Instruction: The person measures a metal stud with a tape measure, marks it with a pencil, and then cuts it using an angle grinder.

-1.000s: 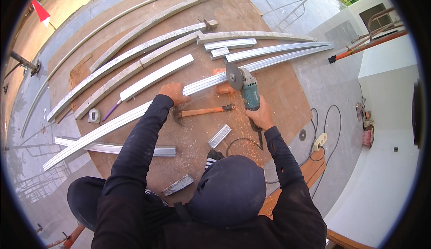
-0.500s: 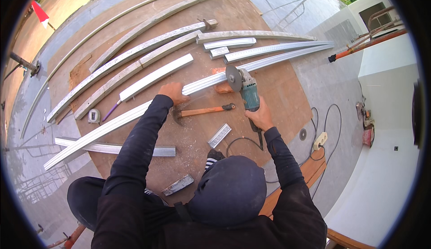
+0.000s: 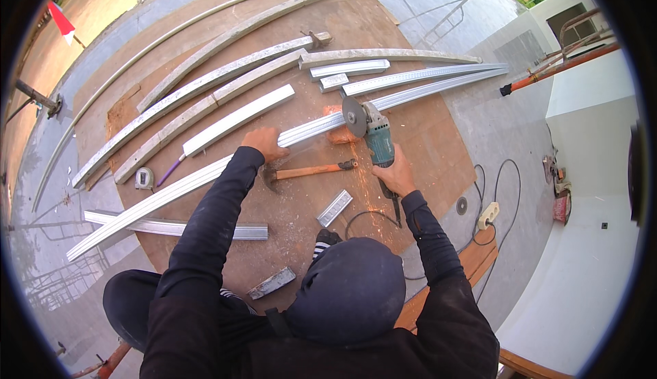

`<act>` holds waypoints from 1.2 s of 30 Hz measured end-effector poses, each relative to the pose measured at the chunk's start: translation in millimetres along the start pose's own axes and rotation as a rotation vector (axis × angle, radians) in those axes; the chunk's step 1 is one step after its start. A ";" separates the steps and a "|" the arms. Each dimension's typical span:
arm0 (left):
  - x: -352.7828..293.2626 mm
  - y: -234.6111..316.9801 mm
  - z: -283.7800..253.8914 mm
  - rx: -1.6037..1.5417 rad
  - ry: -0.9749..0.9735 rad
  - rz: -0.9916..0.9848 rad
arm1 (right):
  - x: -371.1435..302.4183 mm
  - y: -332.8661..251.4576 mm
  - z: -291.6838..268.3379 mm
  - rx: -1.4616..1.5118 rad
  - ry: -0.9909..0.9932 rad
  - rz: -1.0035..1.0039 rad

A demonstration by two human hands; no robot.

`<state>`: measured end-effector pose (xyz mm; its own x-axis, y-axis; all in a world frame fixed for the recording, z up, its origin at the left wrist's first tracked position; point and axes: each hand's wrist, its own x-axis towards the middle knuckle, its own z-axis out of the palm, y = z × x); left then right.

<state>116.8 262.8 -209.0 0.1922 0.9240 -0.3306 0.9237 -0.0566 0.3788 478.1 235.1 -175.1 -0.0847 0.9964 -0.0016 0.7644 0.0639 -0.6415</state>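
Observation:
My left hand point(image 3: 265, 144) is closed over a long ribbed metal profile point(image 3: 311, 128), which runs diagonally across the boards. My right hand point(image 3: 395, 174) grips the green body of an angle grinder point(image 3: 379, 141). The grinder's disc point(image 3: 354, 116) stands upright against the profile, beside an orange brick point(image 3: 337, 135) lying under it. Sparks point(image 3: 361, 180) stream from the disc back toward my knees. Between my arms lies a claw hammer point(image 3: 311, 171) with a wooden handle. A short metal offcut point(image 3: 335, 208) rests nearer to me.
Several concrete-crusted bars point(image 3: 198, 68) and shorter metal profiles point(image 3: 239, 119) lie beyond the work. A tape measure point(image 3: 144, 178) sits at left. The grinder's cord and a power strip point(image 3: 488, 215) are at right, near a spare disc point(image 3: 462, 205) and a wooden plank point(image 3: 482, 259).
Sparks now fly from the grinder's disc; half a second ago there were none. The grinder has shifted very slightly left, and my left hand stays on the profile.

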 end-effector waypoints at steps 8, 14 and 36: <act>-2.9 -1.1 -1.3 -0.029 0.004 0.005 | 4.1 -7.9 4.2 0.020 0.008 -0.020; -3.8 1.2 0.1 -0.032 0.003 -0.005 | 0.0 -5.4 4.9 0.062 0.005 -0.007; -6.2 -10.2 -8.7 0.040 0.153 -0.050 | -59.6 -10.7 14.0 0.372 0.006 0.192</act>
<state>103.4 260.9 -203.3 0.0958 0.9727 -0.2113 0.9439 -0.0214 0.3295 466.0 174.2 -178.8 0.0412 0.9886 -0.1446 0.4826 -0.1464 -0.8635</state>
